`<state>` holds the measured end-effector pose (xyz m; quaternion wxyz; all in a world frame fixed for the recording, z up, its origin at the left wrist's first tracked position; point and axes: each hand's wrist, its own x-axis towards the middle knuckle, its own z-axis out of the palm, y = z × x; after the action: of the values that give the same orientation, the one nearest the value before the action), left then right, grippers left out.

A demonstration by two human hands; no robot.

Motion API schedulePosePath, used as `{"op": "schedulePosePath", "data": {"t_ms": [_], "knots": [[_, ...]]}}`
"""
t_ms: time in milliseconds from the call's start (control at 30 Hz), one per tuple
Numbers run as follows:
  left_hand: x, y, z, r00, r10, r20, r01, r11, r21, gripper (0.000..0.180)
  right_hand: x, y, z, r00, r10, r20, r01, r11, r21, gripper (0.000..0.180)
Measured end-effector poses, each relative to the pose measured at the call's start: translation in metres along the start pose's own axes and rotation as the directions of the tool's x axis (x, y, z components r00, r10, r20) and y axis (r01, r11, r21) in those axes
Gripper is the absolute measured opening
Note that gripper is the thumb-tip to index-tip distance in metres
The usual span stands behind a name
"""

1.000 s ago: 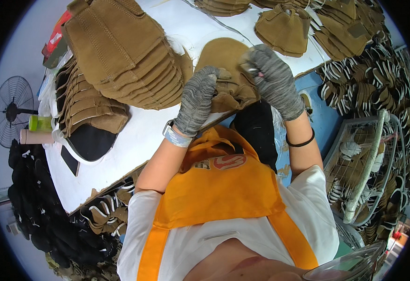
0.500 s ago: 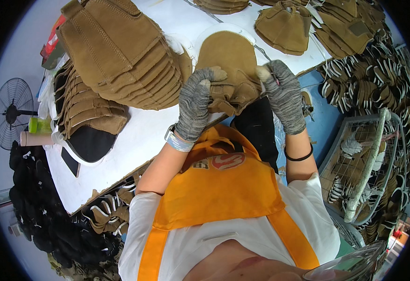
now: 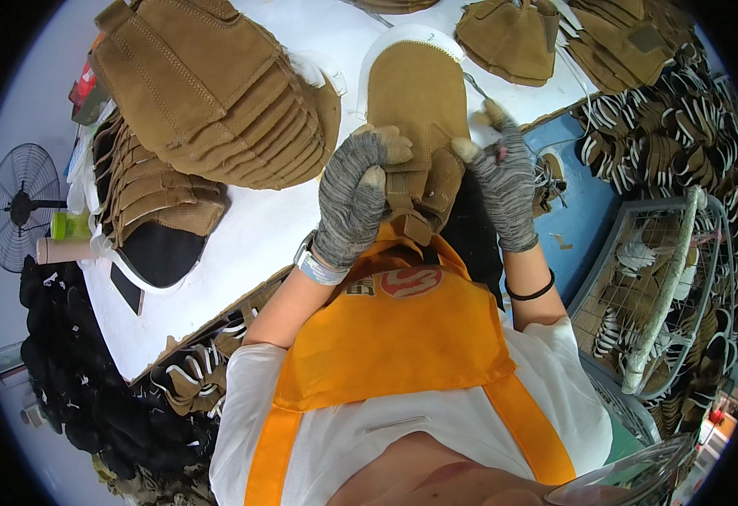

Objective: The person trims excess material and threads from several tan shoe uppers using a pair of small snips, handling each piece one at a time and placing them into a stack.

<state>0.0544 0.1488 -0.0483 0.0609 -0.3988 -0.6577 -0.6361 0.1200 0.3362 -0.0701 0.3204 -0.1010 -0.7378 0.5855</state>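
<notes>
A brown suede shoe upper with a white rim at its rounded toe is held upright in front of my orange apron. My left hand, in a grey fingerless glove, grips its left side, fingertips on the suede. My right hand, gloved alike, is at its right edge; the thumb presses on the suede and a raised finger is smeared by motion. The other right fingers are partly hidden. A thin dark cord ends near that raised finger. Straps and folded flaps hang at the upper's lower end.
Stacked brown uppers lie on the white table at left, with more brown pieces at the far right. A wire basket stands right, beside heaped shoe parts. A fan is far left, near black pieces.
The upper has come lower and nearer to me, its toe now showing more fully. My left hand has moved down slightly with it; a finger of my right hand has lifted away.
</notes>
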Motion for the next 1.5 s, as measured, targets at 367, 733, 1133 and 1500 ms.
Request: {"op": "schedulePosePath", "data": {"t_ms": [367,733,1133,1500], "knots": [[0.003,0.007,0.009,0.967,-0.249,0.049,0.253,0.928,-0.274,0.032,0.039,-0.078,-0.020,0.566,-0.246,0.787,0.717,0.617,-0.323,0.030],[0.016,0.008,-0.028,0.875,-0.365,0.318,0.394,0.919,-0.028,0.033,0.038,-0.055,-0.003,0.739,-0.216,0.638,0.462,0.852,-0.246,0.025],[0.032,0.001,-0.024,0.799,-0.546,0.254,0.572,0.820,-0.036,0.021,0.049,-0.071,-0.006,0.635,-0.290,0.715,0.671,0.666,-0.325,0.030],[0.021,-0.014,-0.024,0.896,-0.365,0.253,0.388,0.921,-0.045,0.018,0.069,-0.042,-0.017,0.719,-0.537,0.441,0.694,0.596,-0.404,0.027]]}}
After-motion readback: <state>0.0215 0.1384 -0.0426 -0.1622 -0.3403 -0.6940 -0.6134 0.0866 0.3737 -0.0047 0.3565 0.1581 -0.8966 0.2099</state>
